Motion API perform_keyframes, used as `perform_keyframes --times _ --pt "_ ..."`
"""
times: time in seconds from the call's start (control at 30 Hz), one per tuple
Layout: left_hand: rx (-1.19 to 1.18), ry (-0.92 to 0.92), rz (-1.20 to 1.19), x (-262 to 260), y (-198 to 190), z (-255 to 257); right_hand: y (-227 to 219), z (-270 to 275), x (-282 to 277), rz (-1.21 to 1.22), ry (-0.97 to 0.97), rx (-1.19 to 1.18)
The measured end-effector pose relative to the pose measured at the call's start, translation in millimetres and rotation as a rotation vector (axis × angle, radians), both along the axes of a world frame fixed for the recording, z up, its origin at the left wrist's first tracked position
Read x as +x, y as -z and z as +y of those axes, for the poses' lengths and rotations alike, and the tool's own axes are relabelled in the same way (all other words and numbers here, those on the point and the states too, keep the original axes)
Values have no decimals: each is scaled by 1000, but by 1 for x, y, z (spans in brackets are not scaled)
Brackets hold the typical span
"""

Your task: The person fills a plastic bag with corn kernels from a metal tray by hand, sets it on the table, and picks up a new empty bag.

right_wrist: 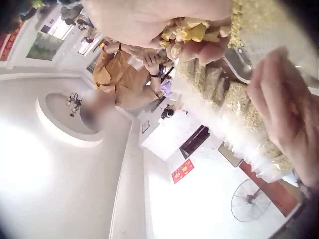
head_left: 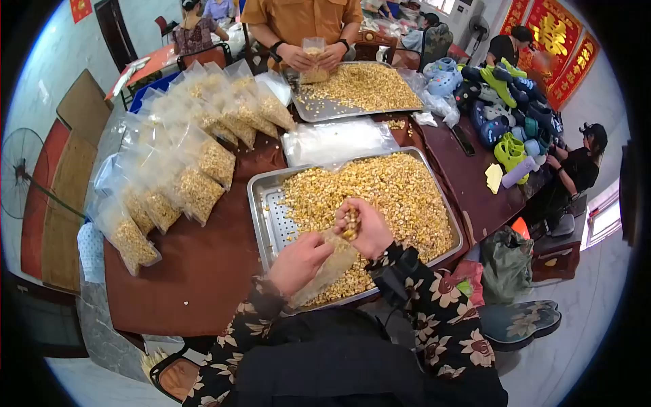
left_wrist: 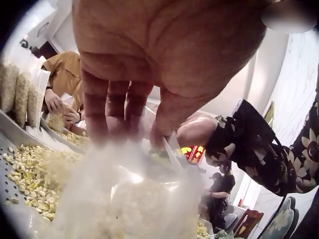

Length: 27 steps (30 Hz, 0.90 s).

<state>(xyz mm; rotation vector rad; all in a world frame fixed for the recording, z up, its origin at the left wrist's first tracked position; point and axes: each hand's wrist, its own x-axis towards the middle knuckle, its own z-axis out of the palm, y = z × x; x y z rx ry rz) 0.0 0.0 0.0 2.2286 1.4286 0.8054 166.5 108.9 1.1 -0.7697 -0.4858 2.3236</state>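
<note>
My left hand pinches the upper edge of a clear plastic bag, its fingers and thumb meeting at the film. Corn kernels show through the cloudy plastic in the lower part of that bag. Just beside its mouth, my right hand is curled round a handful of yellow and white corn kernels. Below both hands lies a perforated metal tray, heaped with loose corn kernels over its middle and right side. The left part of the tray bottom shows its holes.
Several filled bags stand in rows at the left of the brown-covered table. Flat plastic bags lie beyond my tray. Across stands a second kernel tray, where a person holds a bag. Clogs are piled at right.
</note>
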Motion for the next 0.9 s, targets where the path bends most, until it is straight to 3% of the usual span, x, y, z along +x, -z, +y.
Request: perform_keyframes --times 0.07,0.17,0.3,0.43,0.5,0.63,0.73,0.8,0.9 --pt "34 6 -2 0 -1 0 2 -13 -6 -84 53 176" --pt "37 -3 -14 0 0 -3 0 -27 -10 -151 130 224" --pt "40 -7 -20 0 3 0 -5 -21 -7 -34 175 47" --pt "50 -2 -32 -4 -1 -2 -7 -21 -6 -78 224 -18" --pt "54 1 -37 -4 -2 -2 -7 -27 -5 -159 196 216" --pt "67 -5 -22 -1 -5 -2 3 -27 -5 -309 98 377" --pt "67 -7 -29 -2 -1 0 10 -23 -5 -248 128 275" --pt "53 -4 -44 -4 0 -1 8 -20 -2 -88 151 -2" --pt "57 1 -38 -3 -4 -1 7 -15 1 -42 127 -67"
